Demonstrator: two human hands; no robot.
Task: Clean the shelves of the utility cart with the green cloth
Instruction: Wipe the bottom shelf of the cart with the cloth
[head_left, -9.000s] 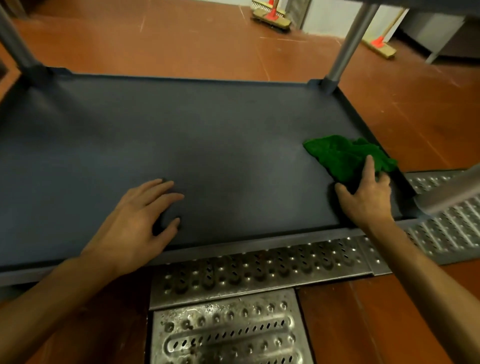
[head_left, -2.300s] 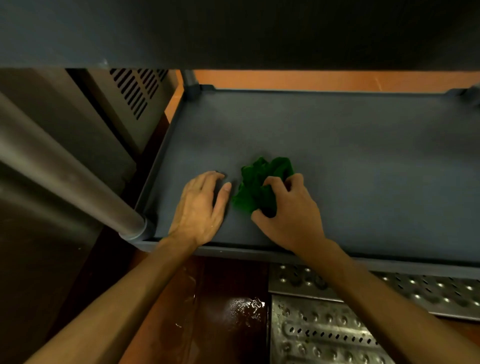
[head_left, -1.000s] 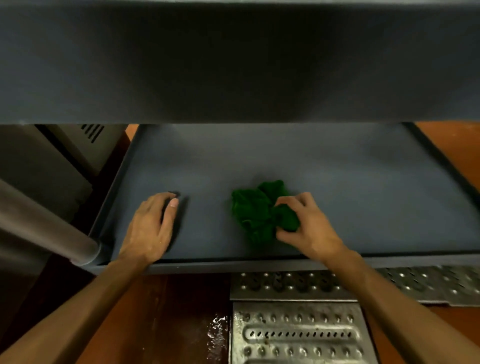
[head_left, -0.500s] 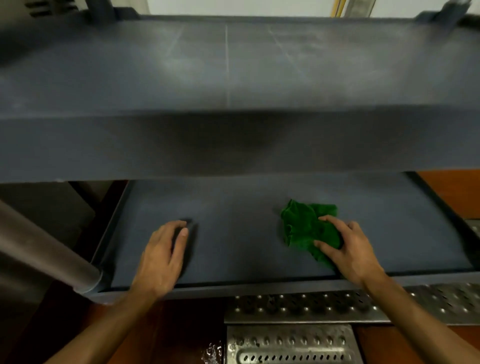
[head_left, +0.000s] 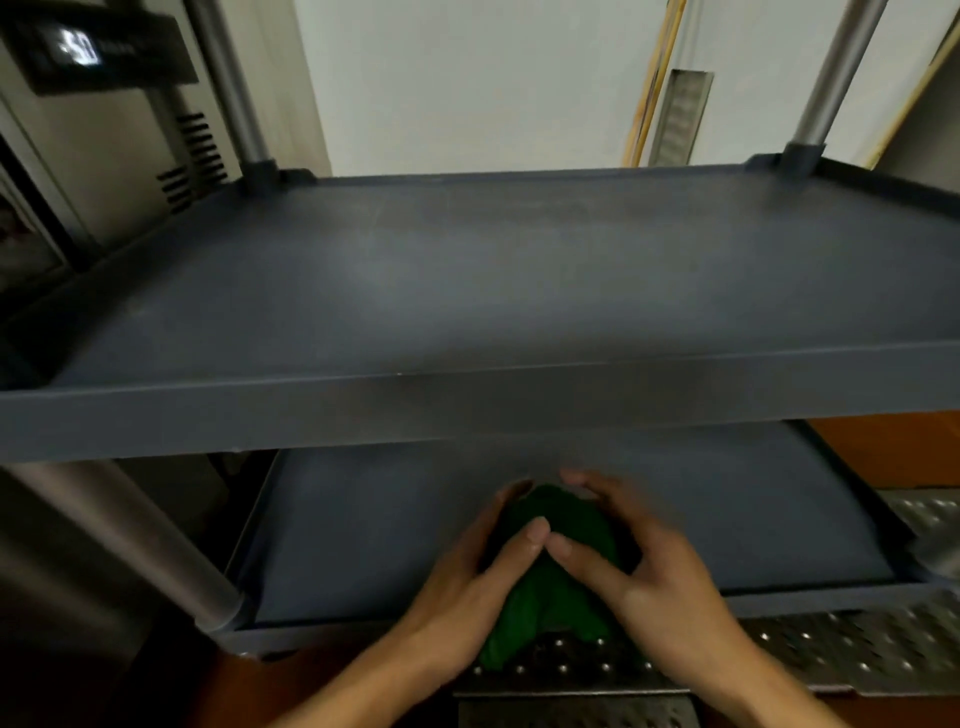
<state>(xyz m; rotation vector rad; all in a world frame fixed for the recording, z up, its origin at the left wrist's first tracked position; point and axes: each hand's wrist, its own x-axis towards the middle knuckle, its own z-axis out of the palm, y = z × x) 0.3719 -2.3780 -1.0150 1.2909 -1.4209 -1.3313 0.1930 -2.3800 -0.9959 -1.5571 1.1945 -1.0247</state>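
Note:
The green cloth (head_left: 550, 587) is bunched between both of my hands, lifted over the front edge of the cart's bottom shelf (head_left: 363, 530). My left hand (head_left: 467, 587) cups its left side and my right hand (head_left: 644, 577) wraps its right side, thumbs almost touching on top. The dark grey middle shelf (head_left: 467, 280) of the utility cart spreads wide above them, bare and dusty-looking.
Grey metal posts (head_left: 831, 78) rise from the middle shelf's back corners; another post (head_left: 156, 551) stands at the front left. A steel appliance (head_left: 93, 135) is at the left. A perforated metal floor grate (head_left: 831, 649) lies below the cart's front.
My left hand left the bottom shelf and joined my right hand on the cloth. The cloth came off the shelf toward me. My view tilted up, showing the middle shelf.

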